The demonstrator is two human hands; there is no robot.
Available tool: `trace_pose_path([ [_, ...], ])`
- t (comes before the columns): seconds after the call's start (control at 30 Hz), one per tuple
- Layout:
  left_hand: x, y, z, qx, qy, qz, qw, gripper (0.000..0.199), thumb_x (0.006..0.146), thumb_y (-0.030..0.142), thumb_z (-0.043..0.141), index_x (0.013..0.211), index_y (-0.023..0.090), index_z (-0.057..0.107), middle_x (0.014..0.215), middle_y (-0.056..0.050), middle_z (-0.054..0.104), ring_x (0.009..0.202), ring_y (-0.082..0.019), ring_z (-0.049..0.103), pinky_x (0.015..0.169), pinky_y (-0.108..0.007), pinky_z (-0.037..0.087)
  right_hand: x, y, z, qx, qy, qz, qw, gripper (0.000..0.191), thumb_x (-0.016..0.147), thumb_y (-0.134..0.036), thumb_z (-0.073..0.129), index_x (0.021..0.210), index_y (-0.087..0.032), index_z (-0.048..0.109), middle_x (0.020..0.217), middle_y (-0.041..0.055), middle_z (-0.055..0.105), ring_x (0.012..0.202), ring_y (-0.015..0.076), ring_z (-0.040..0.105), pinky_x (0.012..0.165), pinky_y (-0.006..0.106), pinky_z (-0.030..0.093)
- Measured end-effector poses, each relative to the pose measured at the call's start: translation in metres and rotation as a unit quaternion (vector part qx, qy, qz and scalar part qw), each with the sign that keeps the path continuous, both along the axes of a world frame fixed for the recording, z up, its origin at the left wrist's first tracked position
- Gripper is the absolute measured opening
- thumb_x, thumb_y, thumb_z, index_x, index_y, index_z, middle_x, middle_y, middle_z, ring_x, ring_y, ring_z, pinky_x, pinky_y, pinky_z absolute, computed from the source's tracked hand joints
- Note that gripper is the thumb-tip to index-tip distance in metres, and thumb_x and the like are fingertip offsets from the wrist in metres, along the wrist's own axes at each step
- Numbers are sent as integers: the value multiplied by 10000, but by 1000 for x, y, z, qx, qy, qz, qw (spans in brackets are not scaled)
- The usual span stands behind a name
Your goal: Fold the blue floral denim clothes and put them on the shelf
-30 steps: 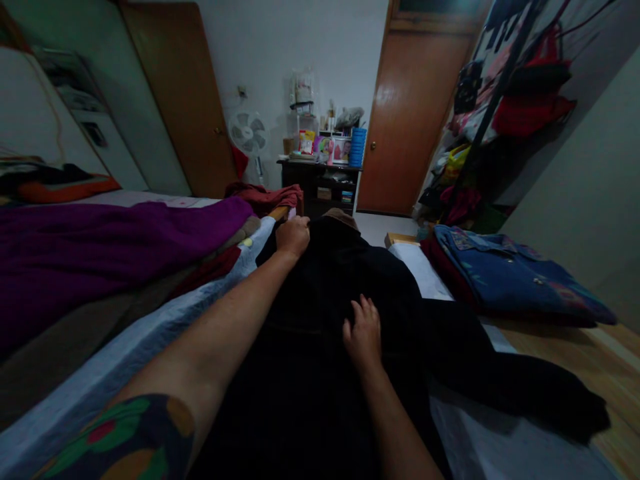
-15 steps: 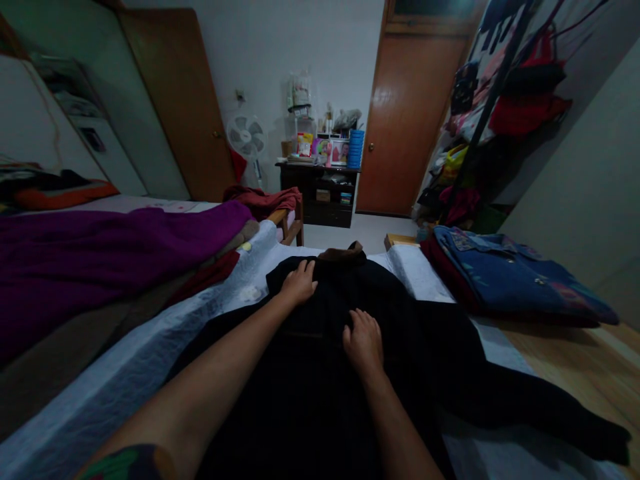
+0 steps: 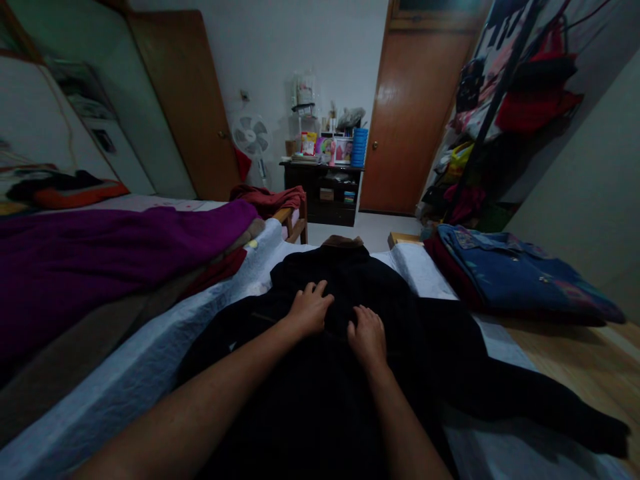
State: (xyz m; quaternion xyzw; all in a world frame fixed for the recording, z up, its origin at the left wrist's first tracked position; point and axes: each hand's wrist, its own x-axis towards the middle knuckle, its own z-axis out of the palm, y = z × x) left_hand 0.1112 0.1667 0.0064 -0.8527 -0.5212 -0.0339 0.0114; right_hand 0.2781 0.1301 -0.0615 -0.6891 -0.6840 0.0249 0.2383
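Note:
A black jacket (image 3: 310,400) with a brown collar (image 3: 343,241) lies spread out on a pale patterned cover (image 3: 165,340), its collar at the far end and one sleeve stretched to the right. My left hand (image 3: 311,308) is on the upper middle of the jacket, fingers apart and pointing away. Just right of it, my right hand (image 3: 368,333) rests on the dark cloth with its fingers spread a little. Neither hand visibly holds anything. Folds under the palms are hard to make out in the dark fabric.
Folded clothes with a blue denim piece (image 3: 520,270) on top lie at the right. A purple cloth (image 3: 125,247) covers the left side. Farther back stand a fan (image 3: 251,135), a dark cabinet (image 3: 320,207) and a rack of hanging bags and clothes.
My left hand has moved from near the collar down and right, closer to my right hand. The collar now lies flatter and more even. My right hand has barely moved.

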Motion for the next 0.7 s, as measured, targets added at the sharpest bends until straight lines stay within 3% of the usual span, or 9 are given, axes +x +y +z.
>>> trace_pose_path([
  [0.1, -8, 6, 12, -6, -9, 36, 999, 382, 801, 127, 551, 1154, 256, 618, 1424, -120, 409, 1108, -305, 534, 842, -429, 503, 0, 0, 1, -5, 1, 1, 1000, 407, 866, -203, 494, 1239, -99, 618, 1307, 127, 605, 1249, 253, 500, 1100, 376, 304],
  [0.2, -26, 14, 27, -6, -21, 40, 999, 339, 804, 63, 498, 1041, 244, 658, 1179, -84, 567, 987, -224, 567, 828, -337, 487, 1, 0, 2, -6, 4, 2, 1000, 406, 866, -208, 497, 1238, -98, 616, 1306, 131, 604, 1245, 244, 501, 1100, 372, 302],
  [0.27, -45, 20, 38, 27, -18, 58, 998, 332, 787, 26, 474, 960, 234, 666, 1070, -62, 600, 966, -206, 557, 817, -306, 473, 1, 0, 1, -5, 6, 2, 1000, 408, 866, -212, 496, 1240, -99, 613, 1306, 135, 602, 1252, 240, 495, 1099, 371, 302],
  [0.4, -87, 26, 48, 117, 8, 144, 983, 326, 864, 76, 398, 957, 237, 665, 1072, -62, 609, 1039, -235, 519, 802, -320, 468, 2, 1, -1, -5, 7, -2, 1000, 417, 865, -222, 493, 1249, -104, 607, 1312, 141, 592, 1263, 243, 481, 1096, 377, 301],
  [0.53, -109, 23, 25, 94, 42, 175, 979, 347, 905, 139, 375, 1055, 248, 669, 1154, -85, 601, 1111, -260, 498, 893, -391, 455, 2, 1, -3, -1, 3, -6, 1000, 422, 859, -227, 495, 1249, -112, 606, 1317, 136, 587, 1265, 253, 471, 1094, 386, 295],
  [0.63, -109, 21, 2, 37, 59, 165, 984, 365, 878, 136, 405, 1068, 270, 687, 1373, -88, 510, 1199, -293, 466, 937, -458, 435, 2, 1, -3, -2, 1, -4, 1000, 428, 858, -228, 492, 1253, -108, 602, 1318, 134, 585, 1261, 255, 473, 1097, 384, 288],
  [0.7, -103, 19, -6, -1, 67, 180, 981, 369, 847, 150, 461, 1117, 278, 677, 1495, -85, 398, 1259, -329, 435, 975, -509, 403, 2, 1, -1, -7, 1, -2, 1000, 425, 859, -227, 492, 1251, -108, 603, 1311, 136, 589, 1256, 252, 477, 1093, 382, 292],
])
